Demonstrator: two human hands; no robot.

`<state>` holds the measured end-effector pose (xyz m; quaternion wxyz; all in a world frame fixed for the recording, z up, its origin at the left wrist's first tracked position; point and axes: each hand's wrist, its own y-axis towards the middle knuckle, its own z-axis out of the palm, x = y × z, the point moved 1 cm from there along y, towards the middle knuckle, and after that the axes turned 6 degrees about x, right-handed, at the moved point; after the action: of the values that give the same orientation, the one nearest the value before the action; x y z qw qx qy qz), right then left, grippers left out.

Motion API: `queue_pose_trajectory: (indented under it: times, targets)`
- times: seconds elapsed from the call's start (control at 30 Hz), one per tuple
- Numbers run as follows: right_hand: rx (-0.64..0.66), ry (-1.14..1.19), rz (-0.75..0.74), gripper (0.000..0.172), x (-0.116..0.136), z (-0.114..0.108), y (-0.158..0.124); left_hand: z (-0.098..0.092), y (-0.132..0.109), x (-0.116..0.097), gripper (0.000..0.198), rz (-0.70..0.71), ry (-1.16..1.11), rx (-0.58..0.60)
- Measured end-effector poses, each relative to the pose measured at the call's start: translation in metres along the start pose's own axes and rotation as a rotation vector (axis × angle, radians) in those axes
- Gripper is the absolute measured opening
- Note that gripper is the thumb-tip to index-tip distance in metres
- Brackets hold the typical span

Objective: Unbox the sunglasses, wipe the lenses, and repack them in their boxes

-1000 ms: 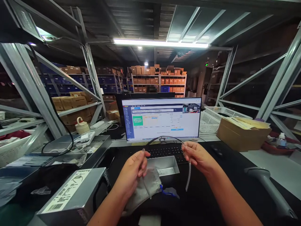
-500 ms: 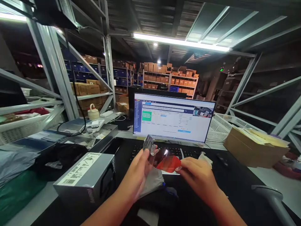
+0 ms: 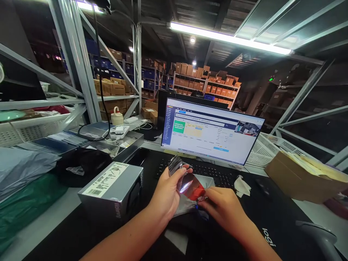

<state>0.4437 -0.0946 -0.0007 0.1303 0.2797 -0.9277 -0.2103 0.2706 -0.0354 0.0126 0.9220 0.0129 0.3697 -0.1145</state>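
Between my two hands is a shiny, red-tinted mirrored lens (image 3: 192, 187), held tilted above the desk. My left hand (image 3: 169, 188) is closed round its left side, together with a crinkled, glossy dark piece (image 3: 175, 165) sticking up past the thumb. My right hand (image 3: 224, 204) pinches the lens's lower right edge, where a small clear bit shows at the fingertips. Beneath them lies a pale grey pouch (image 3: 185, 206) with a blue detail, partly hidden by my hands. Left of my left forearm stands a silver-grey box (image 3: 127, 181) with a white label reading "Wakening".
A monitor (image 3: 209, 137) stands behind a black keyboard (image 3: 201, 169). A crumpled white tissue (image 3: 241, 186) and a dark mouse (image 3: 263, 189) lie on the right. Farther right are a cardboard box (image 3: 296, 181) and a grey scanner (image 3: 317, 232). Bags (image 3: 32, 203) lie at left.
The view has shifted, so the surroundings sit farther right. My hands have drawn closer together, and the lens is turned so that it shows a brighter reflection.
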Motion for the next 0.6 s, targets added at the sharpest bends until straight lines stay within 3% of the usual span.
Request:
queue_pose_trajectory:
  times: [0.17,0.3,0.43,0.6]
  targets:
    - [0.025,0.066,0.018,0.025,0.001,0.005,0.003,-0.001,0.0,0.0,0.034,0.015,0.013,0.008]
    - [-0.111,0.064,-0.042,0.014,0.002,0.012,0.004,0.001,-0.002,-0.001,0.037,0.052,-0.016,0.024]
    - [-0.226,-0.037,-0.08,0.009,0.004,0.014,0.005,0.0,-0.002,0.001,0.026,0.018,-0.023,0.002]
    - [-0.266,-0.2,-0.099,0.013,0.007,0.01,0.008,0.002,0.001,0.002,0.007,-0.133,-0.06,-0.023]
